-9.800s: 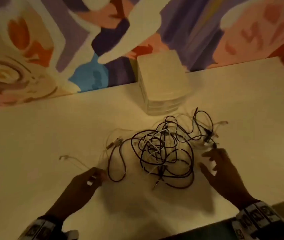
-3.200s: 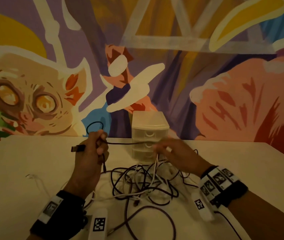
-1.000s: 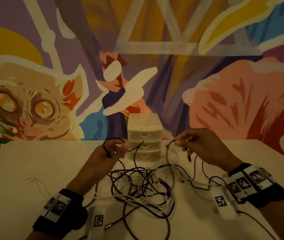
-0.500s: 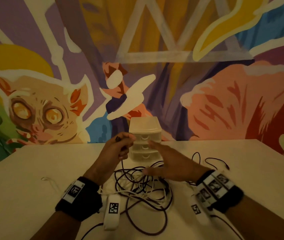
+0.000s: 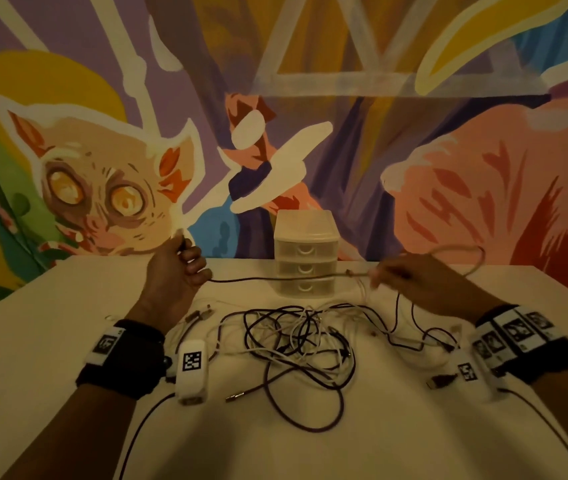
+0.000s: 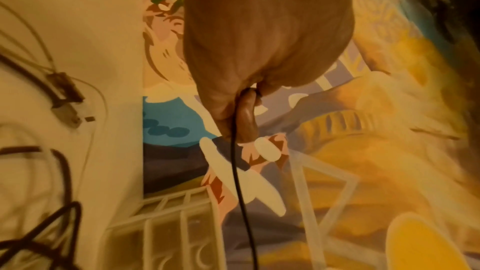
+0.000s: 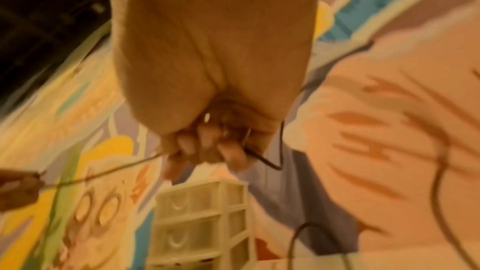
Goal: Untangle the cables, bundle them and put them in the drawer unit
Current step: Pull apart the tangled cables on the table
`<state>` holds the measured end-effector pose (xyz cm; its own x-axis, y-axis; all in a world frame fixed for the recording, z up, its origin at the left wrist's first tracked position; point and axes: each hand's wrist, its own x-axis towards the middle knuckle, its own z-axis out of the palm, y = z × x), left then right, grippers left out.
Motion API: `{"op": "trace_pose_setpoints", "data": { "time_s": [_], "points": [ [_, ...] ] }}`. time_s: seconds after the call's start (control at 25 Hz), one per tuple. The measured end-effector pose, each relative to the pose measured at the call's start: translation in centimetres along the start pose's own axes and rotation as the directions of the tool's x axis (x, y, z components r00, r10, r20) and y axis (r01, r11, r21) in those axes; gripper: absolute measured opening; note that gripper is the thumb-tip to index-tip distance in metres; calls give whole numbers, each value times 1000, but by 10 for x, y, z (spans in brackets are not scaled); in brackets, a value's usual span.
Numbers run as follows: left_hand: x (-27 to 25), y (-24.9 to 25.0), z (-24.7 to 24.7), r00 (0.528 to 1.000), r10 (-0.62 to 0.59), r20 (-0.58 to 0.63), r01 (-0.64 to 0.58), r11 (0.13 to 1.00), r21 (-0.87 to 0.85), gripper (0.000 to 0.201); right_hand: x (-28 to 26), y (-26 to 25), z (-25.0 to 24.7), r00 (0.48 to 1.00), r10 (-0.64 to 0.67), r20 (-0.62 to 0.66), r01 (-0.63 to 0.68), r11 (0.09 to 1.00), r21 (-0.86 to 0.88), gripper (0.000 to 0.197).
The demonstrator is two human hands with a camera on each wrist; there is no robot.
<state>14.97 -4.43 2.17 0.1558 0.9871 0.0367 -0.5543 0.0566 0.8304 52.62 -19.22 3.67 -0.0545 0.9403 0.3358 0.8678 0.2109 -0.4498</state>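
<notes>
A thin dark cable (image 5: 268,279) is stretched level above the table between both hands. My left hand (image 5: 182,268) is raised at the left and grips one end of it in a fist; the cable (image 6: 239,182) runs out from under its curled fingers. My right hand (image 5: 410,275) pinches the cable (image 7: 109,172) further along, and the rest loops off to the right. A tangle of black and white cables (image 5: 296,337) lies on the table between my wrists. The small white three-drawer unit (image 5: 305,252) stands behind it by the wall, drawers closed.
The pale table (image 5: 50,341) ends at a painted mural wall (image 5: 345,98) right behind the drawer unit. Loose plugs (image 5: 203,312) lie near my left wrist, and a USB plug (image 5: 443,380) near my right wrist. Both wrists wear tagged camera bands.
My hands have moved apart, left hand to the left and right hand to the right, pulling one dark cable taut in front of the drawer unit. Half a second ago the right hand lay flat over the tangle.
</notes>
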Motion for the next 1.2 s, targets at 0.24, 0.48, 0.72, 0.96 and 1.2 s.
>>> {"op": "trace_pose_setpoints", "data": {
  "time_s": [0.24, 0.48, 0.72, 0.96, 1.2],
  "points": [
    [-18, -29, 19, 982, -92, 163, 13, 901, 433, 31, -24, 6, -49, 552, 297, 779, -95, 951, -296, 26],
    [-28, -36, 12, 847, -441, 298, 128, 713, 690, 33, -26, -27, -5, 763, 76, 642, -47, 997, -63, 27],
    [-17, -50, -4, 893, -345, 288, 146, 829, 540, 29, -23, -34, 39, 531, 264, 805, 67, 934, -351, 28],
    [-6, -42, -12, 909, -249, 333, 132, 933, 336, 28, -52, -30, 15, 421, 180, 889, -133, 982, -135, 17],
    [-5, -65, 4, 830, -368, 420, 38, 788, 614, 30, -33, -29, 9, 788, 33, 614, -55, 998, 18, 18]
  ]
}}
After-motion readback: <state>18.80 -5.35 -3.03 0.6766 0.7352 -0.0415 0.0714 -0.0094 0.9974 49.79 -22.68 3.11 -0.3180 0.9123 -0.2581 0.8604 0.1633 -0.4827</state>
